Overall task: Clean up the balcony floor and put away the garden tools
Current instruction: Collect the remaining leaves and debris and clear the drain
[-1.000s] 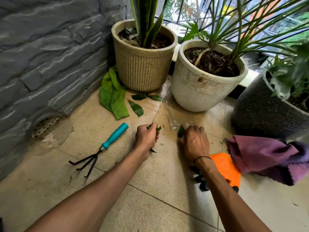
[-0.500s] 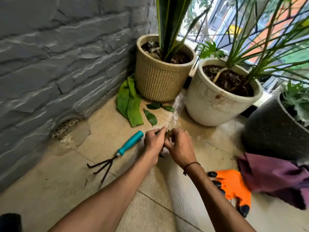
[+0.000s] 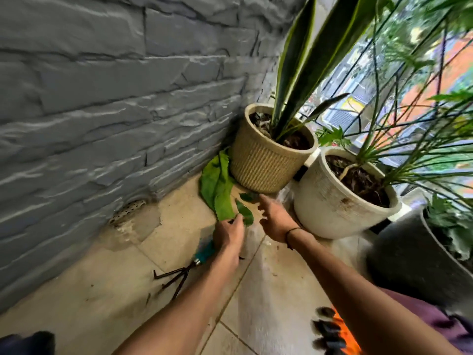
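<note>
Tiled floor (image 3: pixel 107 301): three pots, two fallen leaves, one hand rake (image 3: pixel 179 271).

The wall (image 3: pixel 102 98) is grey-blue stone, the floor (image 3: pixel 102 303) beige tile, one pot (image 3: pixel 261 165) tan and ribbed, one pot (image 3: pixel 330 208) white, the cloth (image 3: pixel 217 185) bright green, the rake handle (image 3: pixel 204 251) teal, the glove (image 3: pixel 340 331) orange and black.

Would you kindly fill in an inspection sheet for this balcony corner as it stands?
Surface: tiled floor, damp patch by the wall drain.
Job's things: loose leaves near the beige pot; hand rake lying on the tiles.
Clutter: green cloth, orange glove, purple cloth.
Grips: left hand at a leaf, hold unclear; right hand open, reaching.
Cables: nothing seen.
Surroundings: grey stone wall, white pot, dark pot.
</note>
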